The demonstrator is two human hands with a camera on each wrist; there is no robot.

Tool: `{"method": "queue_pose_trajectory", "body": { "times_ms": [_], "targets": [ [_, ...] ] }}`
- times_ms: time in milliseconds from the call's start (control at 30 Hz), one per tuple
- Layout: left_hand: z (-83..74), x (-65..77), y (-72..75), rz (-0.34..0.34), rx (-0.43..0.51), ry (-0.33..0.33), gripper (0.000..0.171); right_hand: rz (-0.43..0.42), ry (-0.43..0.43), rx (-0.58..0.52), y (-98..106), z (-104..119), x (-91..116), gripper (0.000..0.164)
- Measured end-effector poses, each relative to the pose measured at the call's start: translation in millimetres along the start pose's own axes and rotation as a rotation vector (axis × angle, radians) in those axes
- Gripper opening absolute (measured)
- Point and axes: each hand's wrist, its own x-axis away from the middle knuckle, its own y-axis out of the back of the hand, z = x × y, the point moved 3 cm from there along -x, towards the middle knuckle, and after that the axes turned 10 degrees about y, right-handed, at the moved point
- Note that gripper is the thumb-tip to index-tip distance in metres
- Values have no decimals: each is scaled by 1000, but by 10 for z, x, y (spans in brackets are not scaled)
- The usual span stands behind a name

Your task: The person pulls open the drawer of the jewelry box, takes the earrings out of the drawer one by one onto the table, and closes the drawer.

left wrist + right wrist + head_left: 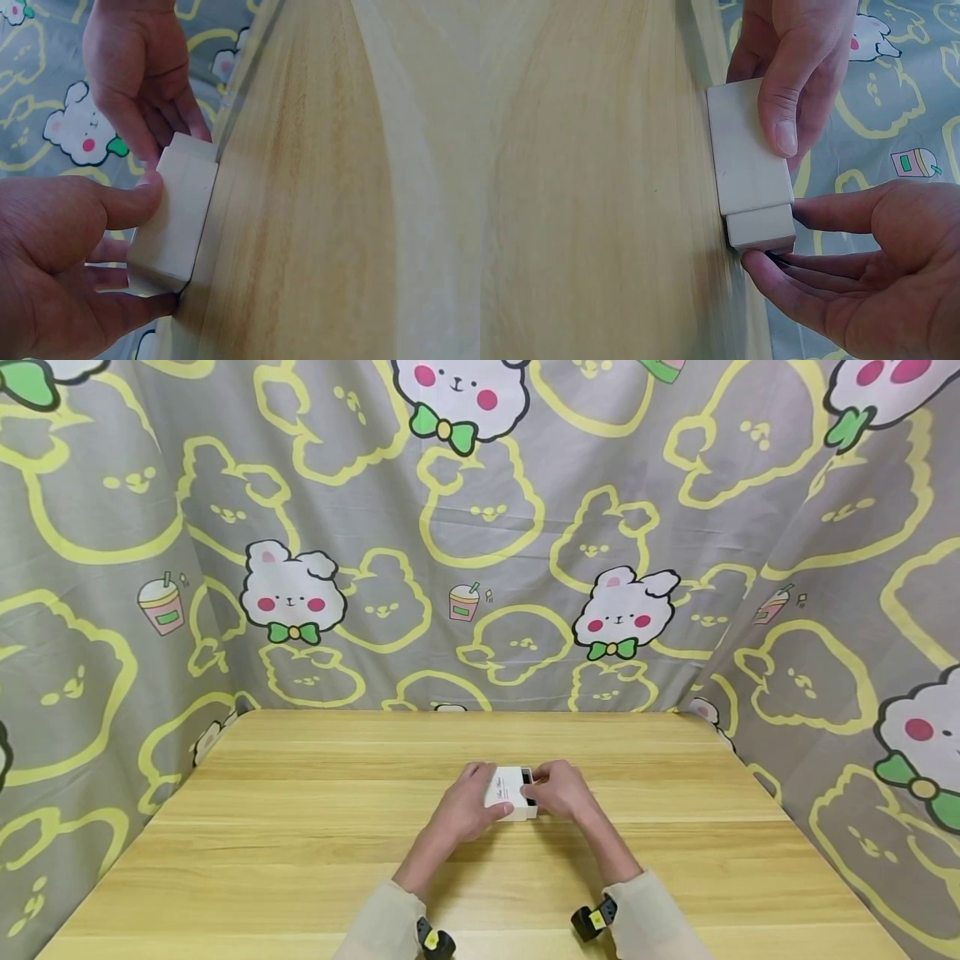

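A small white drawer-style box [504,793] lies on the table with dark lettering on its top. Its inner tray [532,813] sticks partly out of the sleeve on the right, and something dark shows inside. My left hand [467,802] grips the sleeve from the left, thumb along the near side and fingers toward the far side. At the other end, my right hand [562,789] pinches the tray, with the thumb over its opening. In the right wrist view the tray's end [762,229] protrudes beyond the sleeve [746,150], between the right fingers.
The wooden table [315,777] stretches out on all sides of the box. A grey curtain [510,652] with yellow outlines and white bunny faces hangs behind the far edge and along both sides. Black wrist cameras [592,922] sit at both light sleeves.
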Motion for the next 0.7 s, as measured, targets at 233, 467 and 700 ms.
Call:
{"method": "queue_pose_trajectory", "body": {
  "times_ms": [233, 467, 700],
  "targets": [
    [-5, 3, 1, 1, -4, 4, 74, -9, 9, 6, -1, 2, -6, 36],
    [5, 0, 3, -4, -4, 4, 73, -30, 21, 2, -5, 17, -11, 31],
    [7, 8, 4, -3, 8, 0, 72, -49, 32, -19, -19, 24, -4, 26]
  ]
}}
